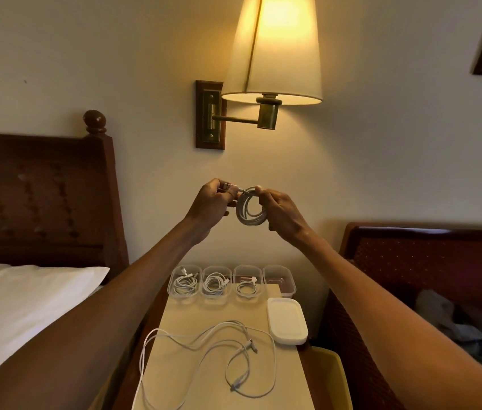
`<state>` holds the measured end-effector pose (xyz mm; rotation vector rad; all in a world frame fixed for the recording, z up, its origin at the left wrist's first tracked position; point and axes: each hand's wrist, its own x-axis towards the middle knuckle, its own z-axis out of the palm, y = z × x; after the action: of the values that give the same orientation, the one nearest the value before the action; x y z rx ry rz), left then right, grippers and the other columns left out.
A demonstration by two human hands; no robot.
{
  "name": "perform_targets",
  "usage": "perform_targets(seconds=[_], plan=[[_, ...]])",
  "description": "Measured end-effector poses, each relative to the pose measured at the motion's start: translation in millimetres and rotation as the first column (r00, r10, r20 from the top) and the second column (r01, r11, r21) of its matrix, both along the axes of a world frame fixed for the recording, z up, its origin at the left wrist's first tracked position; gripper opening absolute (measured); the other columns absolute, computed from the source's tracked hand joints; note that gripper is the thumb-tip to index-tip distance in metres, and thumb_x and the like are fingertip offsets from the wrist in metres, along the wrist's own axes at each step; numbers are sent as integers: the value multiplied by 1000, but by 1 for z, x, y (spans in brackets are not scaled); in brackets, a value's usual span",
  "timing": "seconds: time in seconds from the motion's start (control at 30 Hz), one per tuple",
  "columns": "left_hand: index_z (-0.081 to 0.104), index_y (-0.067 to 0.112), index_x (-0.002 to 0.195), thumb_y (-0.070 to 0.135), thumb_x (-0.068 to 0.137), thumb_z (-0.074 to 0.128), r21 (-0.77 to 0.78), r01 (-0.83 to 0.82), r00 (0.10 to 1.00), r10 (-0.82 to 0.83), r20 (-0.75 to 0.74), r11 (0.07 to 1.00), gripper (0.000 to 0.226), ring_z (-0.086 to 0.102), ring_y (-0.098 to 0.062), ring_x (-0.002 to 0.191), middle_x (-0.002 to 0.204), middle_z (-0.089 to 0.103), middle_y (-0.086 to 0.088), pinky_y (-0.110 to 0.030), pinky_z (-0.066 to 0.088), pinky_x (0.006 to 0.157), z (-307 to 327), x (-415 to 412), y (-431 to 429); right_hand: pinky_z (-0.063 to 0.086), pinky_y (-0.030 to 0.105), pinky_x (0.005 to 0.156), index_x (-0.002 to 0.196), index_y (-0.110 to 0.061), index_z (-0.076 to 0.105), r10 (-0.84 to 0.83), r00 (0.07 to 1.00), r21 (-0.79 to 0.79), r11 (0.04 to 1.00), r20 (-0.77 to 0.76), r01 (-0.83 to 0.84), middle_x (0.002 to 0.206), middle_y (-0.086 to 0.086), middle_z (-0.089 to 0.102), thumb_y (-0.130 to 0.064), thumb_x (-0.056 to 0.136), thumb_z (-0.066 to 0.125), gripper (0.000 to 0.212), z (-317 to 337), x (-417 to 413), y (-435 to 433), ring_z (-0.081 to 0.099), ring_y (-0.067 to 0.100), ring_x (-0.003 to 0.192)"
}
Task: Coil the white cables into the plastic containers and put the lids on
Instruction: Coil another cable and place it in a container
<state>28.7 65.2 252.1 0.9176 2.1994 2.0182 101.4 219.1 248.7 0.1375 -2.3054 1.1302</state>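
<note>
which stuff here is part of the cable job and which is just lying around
Job: coiled cable in left hand and right hand, loose cables, containers, lids.
Just lying about: wall lamp, pillow, headboard.

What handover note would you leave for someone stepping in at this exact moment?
Left hand pinches the plug end and right hand holds the coiled cable, raised above the table.
Done: three containers in the back row each hold a coil, with no lids on.
The fourth container, rightmost, looks empty.
Left: put this coil in, coil the loose cables lying in front, then fit the lids stacked at the right.
</note>
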Motion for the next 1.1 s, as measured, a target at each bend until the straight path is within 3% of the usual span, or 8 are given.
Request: perform_targets(seconds=[0.1, 0.3, 0.5, 0.67, 0.83, 0.97, 1.03, 1.1], plan=[[51, 11, 111, 21, 102, 51, 38, 131, 983, -135, 121, 991, 13, 68, -31, 102, 113, 66, -16, -46, 58, 87, -5, 3, -3, 44, 24, 53, 84, -21, 54, 43, 996, -125, 992, 78, -33, 79, 5, 49, -34, 106, 33, 33, -3, -1, 4, 46, 14, 64], [52, 16, 112, 30, 98, 60, -87, 100, 995, -99, 7, 991, 21, 68, -23, 102, 110, 71, -9, -44, 56, 88, -24, 1, -8, 43, 28, 66, 82, -8, 52, 174, 965, -388, 917, 195, -87, 75, 7, 46, -36, 106, 32, 42, -26, -4, 21, 43, 16, 66], [51, 23, 124, 31, 93, 66, -81, 183, 978, -173, 118, 980, 35, 69, -21, 103, 110, 72, -6, -45, 55, 92, -46, -6, 1, 52, 25, 68, 99, -2, 62, 156, 950, -327, 943, 272, -61, 87, 8, 53, -37, 105, 34, 45, -53, -8, 30, 53, 17, 74], [57, 21, 115, 30, 94, 65, -76, 16, 996, -9, 92, 997, 24, 70, -23, 97, 107, 70, -6, -43, 55, 86, -79, -26, 3, 52, 18, 62, 111, 3, 64, 85, 947, -304, 953, 310, 14, 84, 9, 52, -36, 104, 37, 48, -86, -21, 46, 55, 13, 70], [61, 20, 111, 22, 95, 63, -233, -103, 995, 100, -24, 967, 16, 66, -21, 92, 103, 67, -3, -38, 56, 79, -130, -56, 5, 57, 26, 66, 110, -1, 62, 74, 921, -450, 886, 382, 115, 76, 6, 54, -33, 104, 39, 39, -130, -48, 61, 56, 13, 69], [62, 18, 108, 18, 96, 62, -360, -160, 987, 145, -69, 919, 13, 64, -15, 92, 102, 67, 0, -27, 55, 76, -181, -82, 15, 59, 36, 79, 119, 3, 59, 71, 870, -501, 839, 488, 212, 95, 19, 67, -33, 104, 38, 45, -177, -83, 75, 66, 25, 87], [62, 18, 107, 17, 96, 61, -427, -159, 987, 140, -76, 890, 11, 64, -16, 91, 100, 67, 0, -31, 56, 78, -204, -96, 23, 58, 35, 82, 120, 4, 58, 65, 853, -512, 822, 517, 248, 108, 22, 66, -31, 105, 37, 44, -198, -99, 79, 66, 26, 94], [62, 18, 104, 16, 95, 61, -489, -150, 989, 128, -79, 859, 10, 64, -17, 89, 99, 68, -1, -37, 56, 80, -226, -111, 30, 55, 38, 84, 116, 2, 60, 18, 832, -470, 832, 555, 295, 101, 14, 65, -27, 106, 37, 38, -212, -111, 82, 62, 21, 87]])
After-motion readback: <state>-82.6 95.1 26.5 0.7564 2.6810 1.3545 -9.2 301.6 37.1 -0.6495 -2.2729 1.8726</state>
